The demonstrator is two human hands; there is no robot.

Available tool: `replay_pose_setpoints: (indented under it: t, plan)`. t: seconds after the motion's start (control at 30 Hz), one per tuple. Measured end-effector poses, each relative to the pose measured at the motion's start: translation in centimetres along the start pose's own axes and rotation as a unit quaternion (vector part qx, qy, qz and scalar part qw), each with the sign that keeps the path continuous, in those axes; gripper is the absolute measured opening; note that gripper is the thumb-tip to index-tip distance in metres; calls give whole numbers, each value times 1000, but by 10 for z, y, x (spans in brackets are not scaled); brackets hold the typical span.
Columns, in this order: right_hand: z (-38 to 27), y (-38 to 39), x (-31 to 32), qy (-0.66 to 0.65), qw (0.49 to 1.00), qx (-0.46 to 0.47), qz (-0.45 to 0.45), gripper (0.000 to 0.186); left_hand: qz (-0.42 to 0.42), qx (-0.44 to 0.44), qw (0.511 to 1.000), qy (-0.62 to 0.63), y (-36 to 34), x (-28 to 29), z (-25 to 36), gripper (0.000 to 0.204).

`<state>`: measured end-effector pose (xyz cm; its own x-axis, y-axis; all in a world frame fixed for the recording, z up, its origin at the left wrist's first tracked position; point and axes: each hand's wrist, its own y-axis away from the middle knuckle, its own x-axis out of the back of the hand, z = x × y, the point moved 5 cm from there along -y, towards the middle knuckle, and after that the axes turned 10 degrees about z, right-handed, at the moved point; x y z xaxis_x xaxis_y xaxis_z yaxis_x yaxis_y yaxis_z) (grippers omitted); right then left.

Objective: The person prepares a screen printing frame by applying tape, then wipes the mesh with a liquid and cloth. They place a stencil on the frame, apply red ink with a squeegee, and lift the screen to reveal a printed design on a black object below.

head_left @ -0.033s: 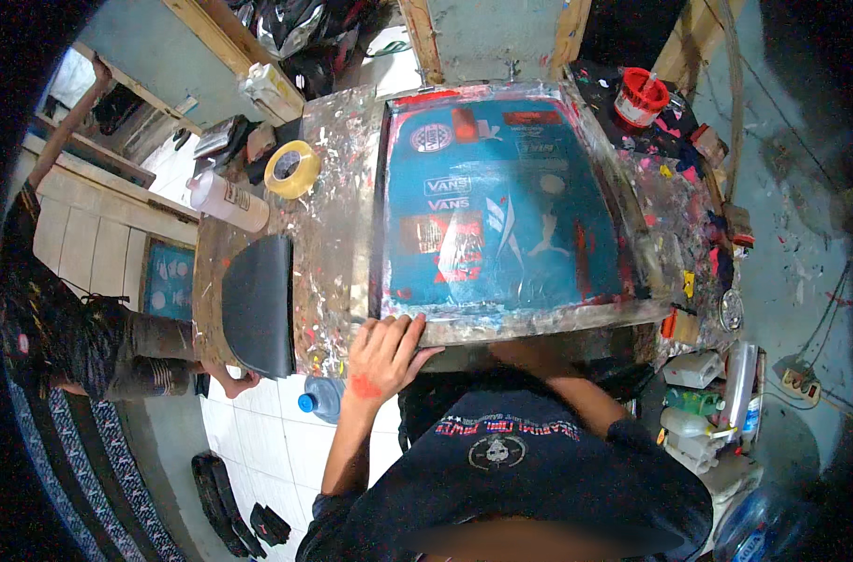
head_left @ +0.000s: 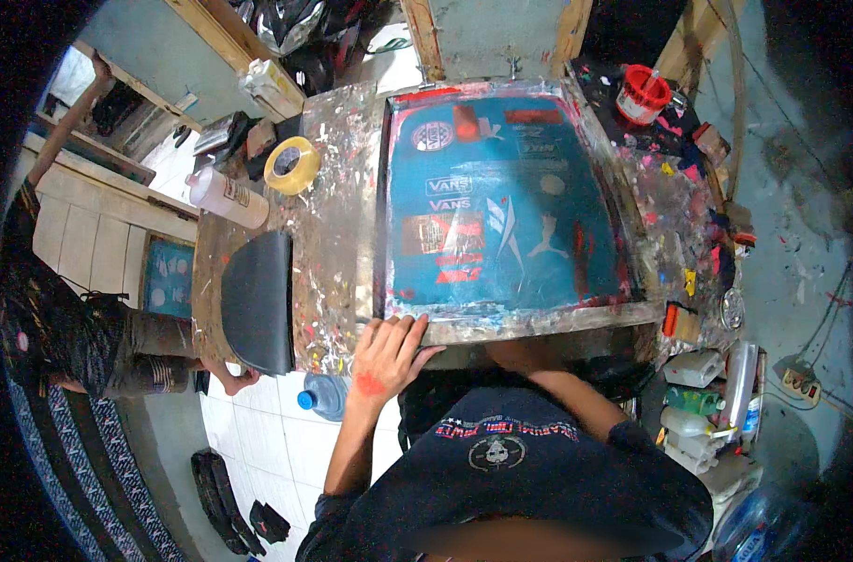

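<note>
A silk-screen frame [head_left: 529, 323] with teal mesh, pale logo shapes and red smears lies before me on the paint-stained bench. My left hand [head_left: 389, 354] grips its near left corner, fingers over the top of the wood and thumb along the front edge; a red stain marks the wrist. My right hand [head_left: 512, 354] reaches into the dark space below the frame's near edge. Shadow hides its fingers, and whatever they touch does not show.
Left of the frame are a dark rounded board [head_left: 259, 304], a tape roll [head_left: 293, 167] and a plastic bottle [head_left: 228, 198]. A red tub [head_left: 643, 95] stands far right. Another person [head_left: 70, 300] is at the left. Bottles [head_left: 693, 412] crowd the lower right; a blue-capped jug [head_left: 323, 397] stands below.
The frame's near right corner has shifted slightly left and down. Both of my hands stay almost where they were.
</note>
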<state>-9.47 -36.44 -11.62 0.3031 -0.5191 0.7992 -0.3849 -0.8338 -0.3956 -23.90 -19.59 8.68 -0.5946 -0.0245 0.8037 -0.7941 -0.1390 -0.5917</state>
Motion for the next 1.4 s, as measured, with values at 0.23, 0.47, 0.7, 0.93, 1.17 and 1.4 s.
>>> replay_pose_setpoints:
  t: [0.23,0.47,0.7,0.93,1.17,1.4]
  plan:
    - [-59,-23,44,34,898,-151,-413,29,-28,21,999,6,36,-40,0,50]
    - [-71,-23,71,-213,974,57,-43,38,-88,46,994,43,45,-57,-4,54]
    - [-21,-97,146,-431,815,-384,-47,20,-87,131,978,134,20,-54,-4,60]
    - [62,-164,123,-242,947,-146,-150,15,-11,191,970,148,10,-70,-15,59]
    - [54,-160,99,-41,996,-75,-25,26,9,231,964,135,14,-78,-21,53]
    - [78,-172,93,-33,999,-31,-28,35,3,233,963,132,10,-80,-20,52]
